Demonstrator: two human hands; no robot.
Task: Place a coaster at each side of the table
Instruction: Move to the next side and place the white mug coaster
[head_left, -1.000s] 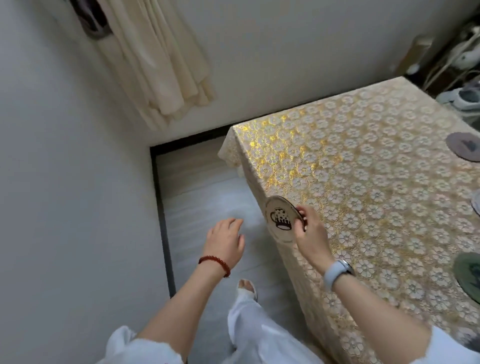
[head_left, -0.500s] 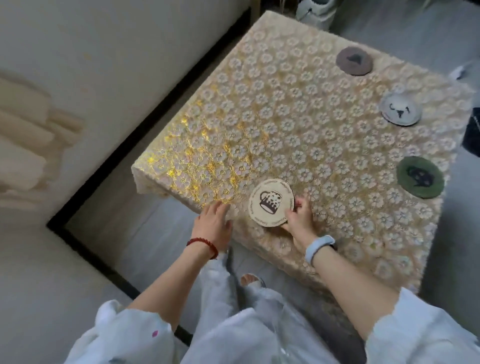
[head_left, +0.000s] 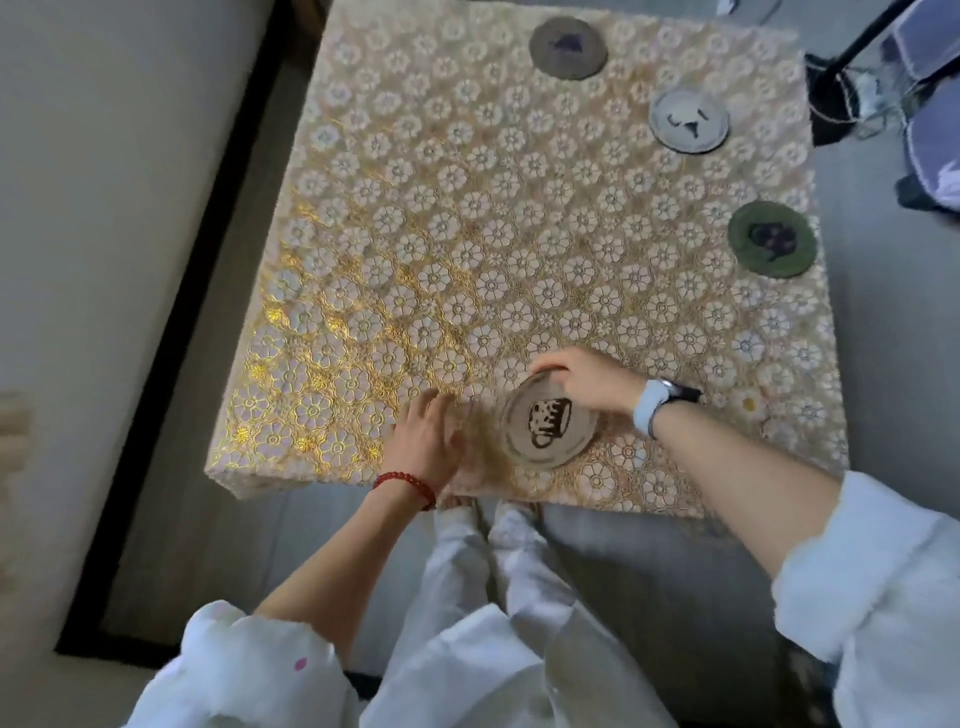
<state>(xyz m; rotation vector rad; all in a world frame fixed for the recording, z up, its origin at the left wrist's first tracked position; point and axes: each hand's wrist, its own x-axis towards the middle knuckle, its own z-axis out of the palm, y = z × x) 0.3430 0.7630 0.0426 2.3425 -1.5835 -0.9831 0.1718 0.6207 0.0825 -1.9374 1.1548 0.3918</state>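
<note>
My right hand (head_left: 589, 382) has the tan coaster (head_left: 549, 425) by its far rim, fingers curled over the edge from the right; the disc with its dark mug print lies at the near edge of the table (head_left: 395, 218), flat or very nearly so, and I cannot tell if it is fully down on the cloth. A pale watch (head_left: 652, 410) sits on that wrist. My left hand (head_left: 428, 441) rests just to the left of the coaster, fingers loosely spread on the gold flowered tablecloth, holding nothing; it is blurred, and I cannot tell whether it touches the coaster. A red bead bracelet (head_left: 408, 483) is on that wrist.

Three other coasters lie well apart from mine: a brown-grey one (head_left: 569, 47) at the far edge, a white one (head_left: 688, 120) toward the far right, and a green one (head_left: 772, 239) at the right edge. Nothing lies between my hands and them but bare cloth. To the left, a dark strip of floor edging (head_left: 171, 332) runs along the wall. My white trousers (head_left: 498, 582) stand just near the table's edge.

Half a second ago my right hand gripped the coaster from its near right side; now it reaches over the far rim, and the coaster sits further right along the near edge.
</note>
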